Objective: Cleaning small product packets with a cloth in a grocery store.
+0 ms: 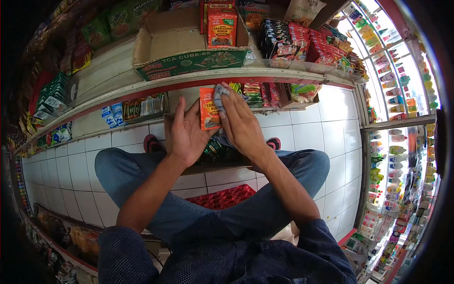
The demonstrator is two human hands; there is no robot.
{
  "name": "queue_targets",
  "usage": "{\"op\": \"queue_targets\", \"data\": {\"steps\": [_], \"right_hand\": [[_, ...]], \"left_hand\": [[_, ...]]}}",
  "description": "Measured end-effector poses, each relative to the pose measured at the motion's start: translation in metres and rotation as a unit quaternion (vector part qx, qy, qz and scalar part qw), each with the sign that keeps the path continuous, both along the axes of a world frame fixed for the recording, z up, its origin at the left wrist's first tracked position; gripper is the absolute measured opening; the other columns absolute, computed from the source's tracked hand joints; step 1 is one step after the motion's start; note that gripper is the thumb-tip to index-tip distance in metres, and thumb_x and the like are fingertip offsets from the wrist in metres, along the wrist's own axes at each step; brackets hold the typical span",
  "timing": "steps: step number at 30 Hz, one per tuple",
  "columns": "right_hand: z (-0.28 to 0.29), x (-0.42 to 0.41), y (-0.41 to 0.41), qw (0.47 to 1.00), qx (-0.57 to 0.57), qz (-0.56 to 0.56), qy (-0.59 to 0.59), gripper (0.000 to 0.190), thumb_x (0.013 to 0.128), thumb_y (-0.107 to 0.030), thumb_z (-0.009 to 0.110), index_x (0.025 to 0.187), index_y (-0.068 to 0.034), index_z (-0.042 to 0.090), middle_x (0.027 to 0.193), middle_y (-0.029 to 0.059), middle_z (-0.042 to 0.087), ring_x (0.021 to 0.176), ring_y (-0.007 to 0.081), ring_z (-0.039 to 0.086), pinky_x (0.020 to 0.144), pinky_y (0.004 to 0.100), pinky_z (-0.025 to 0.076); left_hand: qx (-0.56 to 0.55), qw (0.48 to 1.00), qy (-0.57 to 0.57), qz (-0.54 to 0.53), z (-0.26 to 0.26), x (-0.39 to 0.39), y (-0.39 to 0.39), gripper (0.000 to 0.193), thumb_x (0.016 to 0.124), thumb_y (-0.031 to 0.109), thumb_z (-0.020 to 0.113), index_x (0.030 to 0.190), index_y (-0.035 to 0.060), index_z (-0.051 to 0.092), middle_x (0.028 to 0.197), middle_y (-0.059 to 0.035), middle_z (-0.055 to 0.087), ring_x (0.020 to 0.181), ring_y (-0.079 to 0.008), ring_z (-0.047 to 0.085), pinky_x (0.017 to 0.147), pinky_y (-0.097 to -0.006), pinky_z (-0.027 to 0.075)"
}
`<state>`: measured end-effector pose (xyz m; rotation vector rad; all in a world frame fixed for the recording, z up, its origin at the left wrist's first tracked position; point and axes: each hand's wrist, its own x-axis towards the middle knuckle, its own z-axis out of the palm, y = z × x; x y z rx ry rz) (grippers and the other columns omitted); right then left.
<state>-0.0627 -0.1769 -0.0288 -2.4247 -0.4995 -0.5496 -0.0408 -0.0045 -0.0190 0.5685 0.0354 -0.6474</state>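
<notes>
An orange sachet of shrimp paste powder (210,110) is held upright in my left hand (189,136), whose palm faces up with the fingers behind the sachet. My right hand (241,124) presses a crumpled grey-blue cloth (220,97) against the sachet's right side. Beneath both hands a cardboard box (216,169) with dark green packets (216,151) stands between my legs; my hands partly hide it. Similar orange packs (222,30) stand in an open carton (191,64) on the shelf ahead.
The shelf edge (170,78) runs across in front, with red and black sachets (280,41) to the right. A lower shelf bears small sachets (145,106). My knees flank the box, above white floor tiles (308,131). A red plastic stool or crate (227,195) is below me. Bottle shelves (397,159) stand at right.
</notes>
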Motion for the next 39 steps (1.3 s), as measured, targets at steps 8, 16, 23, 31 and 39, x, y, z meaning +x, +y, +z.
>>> {"op": "queue_targets", "data": {"steps": [8, 16, 23, 31, 39], "right_hand": [[0.004, -0.018, 0.018, 0.995, -0.079, 0.057, -0.012, 0.043, 0.089, -0.013, 0.068, 0.129, 0.001, 0.058, 0.155, 0.0188, 0.045, 0.143, 0.0321, 0.045, 0.111, 0.0431, 0.042], [0.000, -0.015, 0.002, 0.990, -0.100, 0.095, -0.027, 0.041, 0.086, -0.012, 0.069, 0.126, -0.007, 0.064, 0.151, 0.0090, 0.053, 0.138, 0.0249, 0.052, 0.110, 0.0420, 0.046], [0.004, -0.016, 0.002, 0.982, -0.091, 0.167, -0.013, 0.034, 0.086, -0.001, 0.066, 0.119, -0.003, 0.066, 0.145, 0.0125, 0.058, 0.135, 0.0274, 0.055, 0.106, 0.0396, 0.050], [-0.002, -0.009, -0.021, 0.988, 0.101, 0.049, 0.104, 0.033, 0.094, -0.002, 0.059, 0.126, -0.002, 0.065, 0.130, 0.0188, 0.065, 0.123, 0.0326, 0.063, 0.099, 0.0386, 0.052], [0.005, -0.030, 0.007, 0.948, 0.250, -0.009, 0.196, 0.034, 0.100, -0.009, 0.060, 0.133, -0.002, 0.062, 0.116, 0.0247, 0.070, 0.110, 0.0384, 0.069, 0.090, 0.0362, 0.054]], "left_hand": [[0.011, 0.998, 0.059, 0.010, 0.005, -0.003, 0.001, 0.074, 0.103, 0.065, 0.035, 0.151, 0.0098, 0.042, 0.145, -0.0066, 0.054, 0.130, -0.0225, 0.053, 0.113, -0.0417, 0.037], [0.008, 1.000, -0.003, 0.017, 0.000, 0.017, 0.016, 0.062, 0.106, 0.055, 0.041, 0.145, 0.0073, 0.048, 0.140, -0.0080, 0.056, 0.128, -0.0241, 0.053, 0.112, -0.0418, 0.039], [0.089, 0.996, 0.009, 0.023, -0.006, 0.011, 0.014, 0.052, 0.107, 0.044, 0.048, 0.145, 0.0083, 0.045, 0.138, -0.0075, 0.057, 0.127, -0.0207, 0.055, 0.109, -0.0375, 0.041], [0.107, 0.990, 0.025, 0.093, -0.014, 0.016, 0.015, 0.030, 0.107, 0.025, 0.052, 0.134, 0.0115, 0.053, 0.129, -0.0057, 0.061, 0.115, -0.0186, 0.063, 0.100, -0.0404, 0.054], [0.242, 0.969, -0.026, 0.042, -0.006, 0.000, 0.001, 0.046, 0.108, 0.026, 0.047, 0.151, 0.0127, 0.041, 0.144, -0.0082, 0.054, 0.133, -0.0183, 0.051, 0.113, -0.0417, 0.037]]}}
